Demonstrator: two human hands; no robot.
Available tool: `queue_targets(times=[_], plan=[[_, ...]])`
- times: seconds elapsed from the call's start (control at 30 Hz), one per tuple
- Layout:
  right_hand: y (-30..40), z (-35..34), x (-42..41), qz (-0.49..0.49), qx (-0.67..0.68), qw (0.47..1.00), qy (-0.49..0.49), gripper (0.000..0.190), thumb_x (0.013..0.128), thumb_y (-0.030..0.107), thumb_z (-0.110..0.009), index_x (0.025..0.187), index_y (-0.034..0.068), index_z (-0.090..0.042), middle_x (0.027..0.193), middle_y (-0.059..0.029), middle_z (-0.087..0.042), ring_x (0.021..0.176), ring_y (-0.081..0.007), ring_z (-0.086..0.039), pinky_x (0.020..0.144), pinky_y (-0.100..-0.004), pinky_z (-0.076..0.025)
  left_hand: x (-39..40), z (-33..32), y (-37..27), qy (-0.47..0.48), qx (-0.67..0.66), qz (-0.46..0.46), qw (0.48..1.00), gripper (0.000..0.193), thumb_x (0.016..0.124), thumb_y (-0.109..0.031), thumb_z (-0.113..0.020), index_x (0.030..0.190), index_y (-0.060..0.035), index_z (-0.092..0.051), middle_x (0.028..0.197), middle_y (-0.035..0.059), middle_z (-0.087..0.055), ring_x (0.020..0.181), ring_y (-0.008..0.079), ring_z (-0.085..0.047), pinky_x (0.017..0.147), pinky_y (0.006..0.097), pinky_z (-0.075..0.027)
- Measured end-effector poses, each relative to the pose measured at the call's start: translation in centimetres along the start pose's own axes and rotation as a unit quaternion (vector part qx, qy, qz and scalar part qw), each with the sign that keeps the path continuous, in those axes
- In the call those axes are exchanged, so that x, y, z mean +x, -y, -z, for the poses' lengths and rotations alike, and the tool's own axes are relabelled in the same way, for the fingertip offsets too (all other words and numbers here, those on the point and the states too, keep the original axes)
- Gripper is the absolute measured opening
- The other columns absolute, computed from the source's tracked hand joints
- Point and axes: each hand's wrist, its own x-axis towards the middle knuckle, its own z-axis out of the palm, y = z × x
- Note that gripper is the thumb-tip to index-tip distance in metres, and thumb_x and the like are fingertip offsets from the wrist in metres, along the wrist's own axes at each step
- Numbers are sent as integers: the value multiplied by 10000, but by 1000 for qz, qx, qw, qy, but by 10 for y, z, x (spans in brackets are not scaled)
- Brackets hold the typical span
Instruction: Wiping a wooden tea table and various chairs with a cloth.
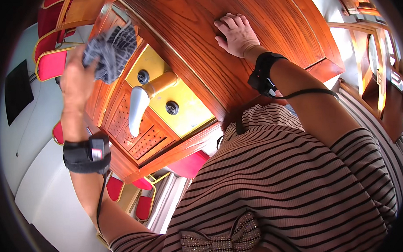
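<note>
My left hand, blurred, grips a bunched grey-blue cloth with pale lines on it. The cloth is over or against the upper left part of a varnished wooden furniture piece; whether it touches the wood I cannot tell. My right hand lies palm down with fingers spread on a broad wooden panel, holding nothing. Between my arms is a yellow panel with two round black fittings. From it sticks out a curved, horn-shaped fixture, gold at its base and silvery white at its tip.
Wooden panels pierced with small holes adjoin the yellow panel. Red chairs with gold frames stand at the upper left and below the furniture. A dark rectangular panel is at far left. Black wrist straps with cords run along both forearms.
</note>
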Motion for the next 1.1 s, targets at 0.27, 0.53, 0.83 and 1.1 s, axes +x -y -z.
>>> queue_targets(times=[0.27,0.53,0.83,1.1], plan=[[1,0,-2,7,13,1000,-8,426,783,359,-438,1132,114,-426,1133,-57,-404,1135,-220,-305,976,-386,-195,-13,-48,-1,481,-458,126,737,461,624,76,-521,1076,73,-432,937,72,-537,879,128,-513,780,233,-400],[-6,0,-3,0,2,1000,-15,420,768,360,-453,1113,121,-446,1110,-53,-426,1114,-217,-326,976,-388,-200,7,-116,-4,586,-480,235,609,548,696,39,-547,1194,-50,-336,1018,122,-484,912,188,-502,726,274,-442],[-2,0,-2,9,-6,1000,-10,421,769,362,-452,1116,124,-444,1111,-57,-426,1118,-215,-325,976,-388,-201,6,-152,1,565,-468,257,630,624,673,6,-589,1210,-5,-271,1023,127,-497,890,213,-523,796,314,-421],[-2,3,-5,12,-3,1000,-16,430,760,350,-467,1121,119,-435,1125,-66,-412,1112,-238,-326,964,-397,-209,-74,-50,64,338,-650,282,619,529,635,11,-580,1122,79,-384,992,135,-541,894,219,-537,827,318,-398]])
